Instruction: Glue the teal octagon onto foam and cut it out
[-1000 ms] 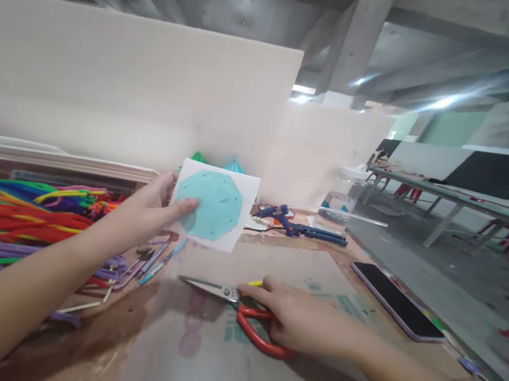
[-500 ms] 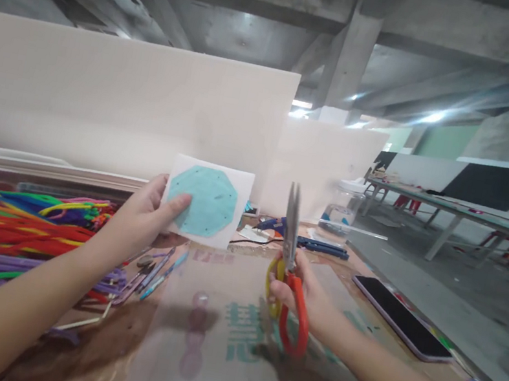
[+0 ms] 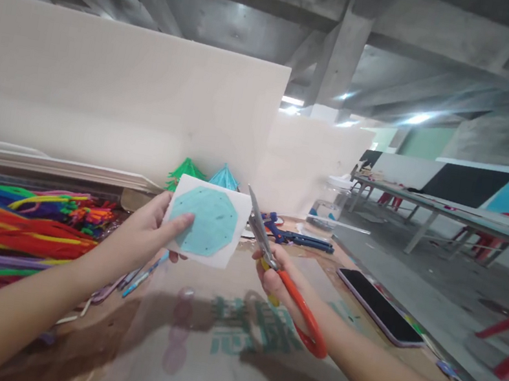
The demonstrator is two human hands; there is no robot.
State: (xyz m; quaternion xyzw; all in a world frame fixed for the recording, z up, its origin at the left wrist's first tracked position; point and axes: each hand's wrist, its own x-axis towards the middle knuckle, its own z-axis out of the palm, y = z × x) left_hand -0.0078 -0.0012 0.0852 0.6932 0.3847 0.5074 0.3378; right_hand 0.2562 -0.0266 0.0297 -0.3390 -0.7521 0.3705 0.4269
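My left hand (image 3: 148,234) holds up a white paper card (image 3: 206,221) with a teal octagon drawn on it, thumb on its front lower left. My right hand (image 3: 278,280) grips scissors (image 3: 286,275) with red and yellow handles. Their metal blades point up and left, and the tips sit at the card's right edge. Both are raised above a cardboard sheet (image 3: 227,343) with green print that lies on the table.
A heap of coloured pipe cleaners (image 3: 6,225) fills the left side. Pens (image 3: 141,272) lie below the card. A blue glue gun (image 3: 296,236), a clear jar (image 3: 328,207) and a phone (image 3: 379,306) lie to the right. Green and teal paper shapes (image 3: 203,173) stand by the white board.
My right hand picked the scissors up from the cardboard, raised them upright, then tilted the blades left to the card's right edge. The card stayed held up.
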